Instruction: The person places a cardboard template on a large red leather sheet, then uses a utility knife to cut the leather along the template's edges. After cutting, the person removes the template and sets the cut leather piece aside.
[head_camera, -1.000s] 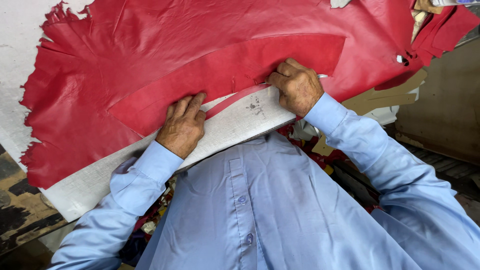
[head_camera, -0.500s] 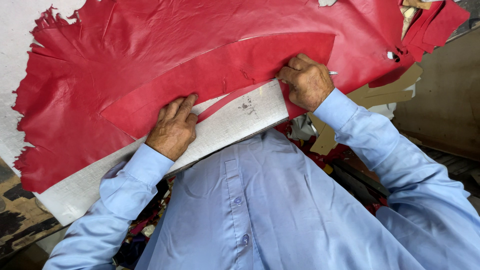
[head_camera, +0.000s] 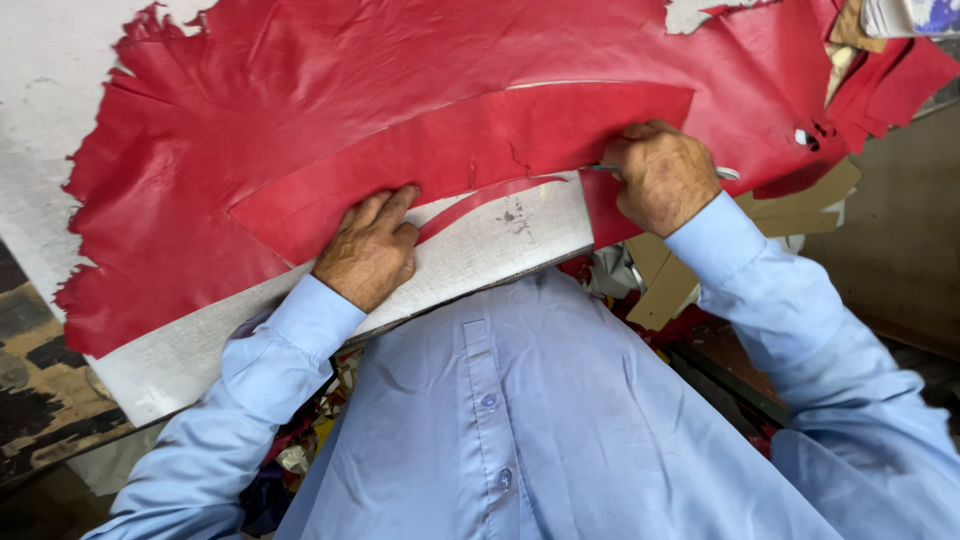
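A large red leather hide (head_camera: 400, 90) lies spread over a white cutting board (head_camera: 480, 250). On it rests a long curved red pattern piece (head_camera: 470, 150). My left hand (head_camera: 368, 250) presses flat on the lower edge of that piece, fingers together. My right hand (head_camera: 660, 178) is closed around a thin metal cutting tool (head_camera: 725, 173) at the right end of the pattern piece, its tip at the leather's edge. A thin red offcut strip (head_camera: 490, 197) curls on the bare board between my hands.
Brown cardboard templates (head_camera: 790, 205) and red scraps lie to the right past the board's edge. Mixed scraps (head_camera: 310, 440) sit below the board by my left sleeve. A dark worn bench surface (head_camera: 30, 390) shows at the lower left.
The view has shifted a little. My right hand has slid leftward along the pattern's edge with the tool, and a thin strip has come free. My left hand stays pressed down.
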